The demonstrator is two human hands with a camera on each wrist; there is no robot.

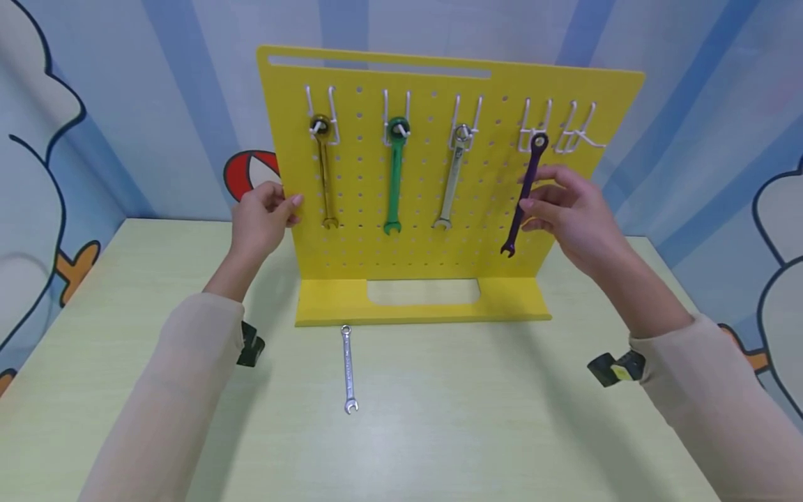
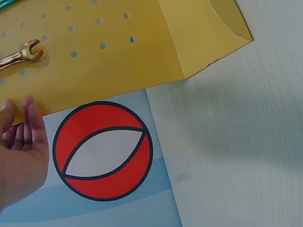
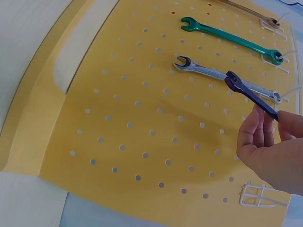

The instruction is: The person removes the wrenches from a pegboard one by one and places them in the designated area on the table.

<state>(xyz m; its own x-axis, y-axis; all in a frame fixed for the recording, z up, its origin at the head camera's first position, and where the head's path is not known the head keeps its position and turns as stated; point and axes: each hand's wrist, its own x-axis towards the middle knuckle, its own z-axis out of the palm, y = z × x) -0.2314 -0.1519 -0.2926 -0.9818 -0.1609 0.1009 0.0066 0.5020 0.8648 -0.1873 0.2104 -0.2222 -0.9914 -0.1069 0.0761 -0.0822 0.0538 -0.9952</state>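
Observation:
A purple wrench (image 1: 525,195) is pinched between the thumb and fingers of my right hand (image 1: 574,216), ring end up, in front of the fourth white hook (image 1: 527,118). Whether the ring is over the hook is hard to tell. My left hand (image 1: 260,217) holds the left edge of the yellow pegboard (image 1: 370,251), thumb in front and fingers partly hidden. Hanging from hooks by their ring ends are a gold wrench (image 1: 325,174), a green wrench (image 1: 394,181) and a silver wrench (image 1: 450,183). The right wrist view shows the purple wrench's open end (image 3: 233,81) beside the silver one.
Another silver wrench (image 1: 348,369) lies on the pale table (image 1: 439,418), in front of the pegboard's base (image 1: 420,314). A further white hook (image 1: 574,129) at the far right bears no wrench. Behind the board stands a blue cartoon-patterned wall (image 1: 169,104).

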